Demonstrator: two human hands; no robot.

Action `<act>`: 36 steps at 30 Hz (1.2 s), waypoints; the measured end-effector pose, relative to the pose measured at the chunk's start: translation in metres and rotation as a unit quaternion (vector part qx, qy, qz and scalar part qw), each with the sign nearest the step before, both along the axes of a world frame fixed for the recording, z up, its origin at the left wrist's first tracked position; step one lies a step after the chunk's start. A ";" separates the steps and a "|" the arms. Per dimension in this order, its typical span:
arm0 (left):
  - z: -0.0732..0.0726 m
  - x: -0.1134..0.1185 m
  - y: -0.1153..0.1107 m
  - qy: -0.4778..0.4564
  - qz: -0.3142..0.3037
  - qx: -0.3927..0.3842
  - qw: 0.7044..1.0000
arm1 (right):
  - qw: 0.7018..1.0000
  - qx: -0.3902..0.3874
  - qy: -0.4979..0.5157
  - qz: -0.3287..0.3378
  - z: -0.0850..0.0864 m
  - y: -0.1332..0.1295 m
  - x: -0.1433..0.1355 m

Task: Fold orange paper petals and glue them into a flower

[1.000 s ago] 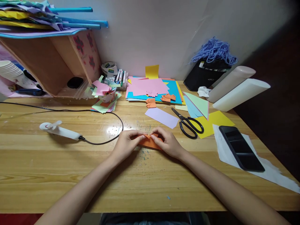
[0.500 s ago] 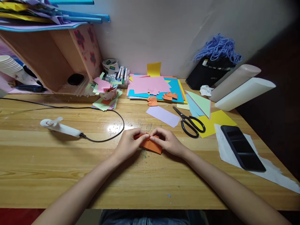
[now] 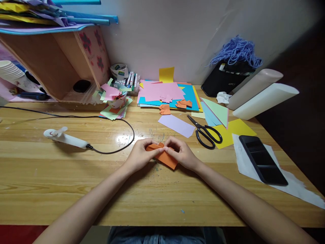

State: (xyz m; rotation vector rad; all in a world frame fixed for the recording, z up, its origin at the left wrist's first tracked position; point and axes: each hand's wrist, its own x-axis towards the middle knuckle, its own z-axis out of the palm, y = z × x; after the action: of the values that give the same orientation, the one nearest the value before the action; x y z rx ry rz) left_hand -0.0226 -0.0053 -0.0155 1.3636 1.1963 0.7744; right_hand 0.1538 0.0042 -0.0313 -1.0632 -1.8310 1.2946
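Note:
A folded piece of orange paper (image 3: 166, 159) is held between both hands near the middle of the table. My left hand (image 3: 142, 154) pinches its left part, thumb on top. On the right part, my right hand (image 3: 181, 154) grips with thumb and fingers, the two thumb tips nearly touching at the upper edge. The paper's lower corner points toward me. Beyond the hands lie a lilac paper strip (image 3: 176, 125) and two small orange folded pieces, one (image 3: 165, 109) on the table and another (image 3: 184, 103) on the stacked sheets.
Black-handled scissors (image 3: 207, 134) lie right of the hands, near yellow paper (image 3: 237, 132) and a phone (image 3: 264, 161). At left are a white glue gun (image 3: 66, 138) and its black cable (image 3: 122, 149). Coloured sheets (image 3: 162, 91) and markers (image 3: 132, 79) stand at the back.
The orange paper has tilted slightly, its lower corner now a bit nearer to me, and more of it shows between the hands. Both hands keep hold of it and have barely moved.

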 end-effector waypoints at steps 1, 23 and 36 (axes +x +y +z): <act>0.000 0.000 0.000 -0.001 0.001 -0.006 1.000 | 1.000 0.002 0.000 0.001 0.000 0.000 0.000; -0.005 0.000 0.001 0.056 0.010 0.027 0.998 | 1.000 -0.005 0.000 0.007 0.001 0.001 -0.002; -0.003 -0.002 0.004 0.005 0.099 0.027 0.995 | 0.997 -0.034 0.024 -0.060 -0.003 0.002 -0.001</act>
State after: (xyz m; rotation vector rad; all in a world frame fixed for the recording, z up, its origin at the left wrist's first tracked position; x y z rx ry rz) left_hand -0.0245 -0.0014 -0.0183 1.3071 1.3400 0.9462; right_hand 0.1525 0.0066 -0.0341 -1.1496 -1.6729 1.3069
